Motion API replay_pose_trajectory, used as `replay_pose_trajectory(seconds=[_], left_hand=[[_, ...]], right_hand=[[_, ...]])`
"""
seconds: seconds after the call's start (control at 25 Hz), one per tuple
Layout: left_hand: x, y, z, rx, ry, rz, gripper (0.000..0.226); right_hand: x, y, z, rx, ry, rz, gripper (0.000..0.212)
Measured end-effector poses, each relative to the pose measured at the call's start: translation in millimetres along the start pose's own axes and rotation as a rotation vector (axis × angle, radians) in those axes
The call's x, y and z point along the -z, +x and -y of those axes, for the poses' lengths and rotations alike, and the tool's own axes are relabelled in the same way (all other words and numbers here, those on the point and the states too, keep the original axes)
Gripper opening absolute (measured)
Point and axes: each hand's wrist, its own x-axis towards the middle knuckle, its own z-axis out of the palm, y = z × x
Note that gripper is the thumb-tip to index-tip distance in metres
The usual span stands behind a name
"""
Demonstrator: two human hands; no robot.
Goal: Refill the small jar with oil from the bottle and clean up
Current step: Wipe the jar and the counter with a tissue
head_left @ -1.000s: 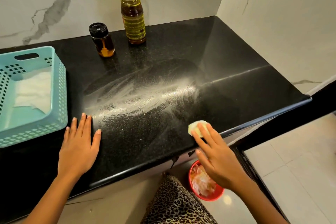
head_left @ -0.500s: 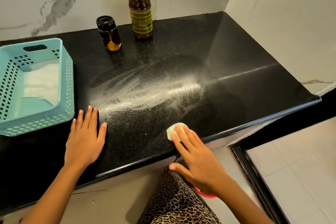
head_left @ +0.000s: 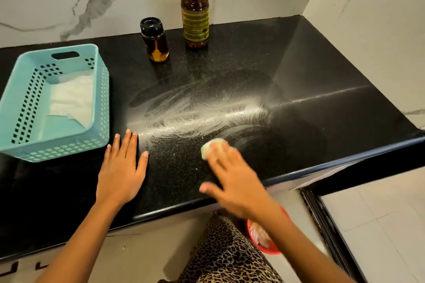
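A tall plastic oil bottle (head_left: 195, 11) stands upright at the back of the black counter (head_left: 310, 126), by the wall. Left of it stands the small jar (head_left: 154, 40), black lid on, amber oil inside. My right hand (head_left: 232, 177), blurred, presses a pale wad of tissue (head_left: 212, 146) flat onto the counter with straight fingers, near the front edge. Whitish wipe streaks (head_left: 197, 117) cross the counter just beyond it. My left hand (head_left: 122, 167) rests flat on the counter, fingers straight, holding nothing.
A light blue perforated basket (head_left: 34, 151) with white tissue (head_left: 71, 99) inside sits at the counter's left. A red bin (head_left: 269, 248) with crumpled waste stands on the floor under the counter's front edge, beside my leopard-print clothing. Walls close the back and right.
My right hand has slid the tissue wad leftward and slightly inward along the front of the counter. My left hand has stayed flat in the same spot.
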Motion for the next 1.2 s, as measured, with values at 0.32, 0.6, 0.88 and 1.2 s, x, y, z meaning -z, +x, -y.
replay_pose_trajectory(seconds=[0.32,0.6,0.88,1.2], left_hand=[[-1.2,1.0,0.7,-0.012,-0.004,-0.016,0.059],[-1.5,0.7,0.2,-0.004,0.010,-0.012,0.061],[-2.7,0.1,1.4,-0.012,0.001,-0.020,0.063],[-1.0,-0.7,-1.1,-0.002,0.002,-0.023,0.062]], right_hand=[[41.3,-13.0,-138.1,-0.408,-0.052,-0.120,0.071],[4.0,55.6,-25.1,-0.017,-0.022,-0.013,0.081],[21.6,41.0,-97.4,-0.152,-0.065,-0.054,0.080],[5.4,121.7,-14.7,0.060,0.011,0.029,0.075]])
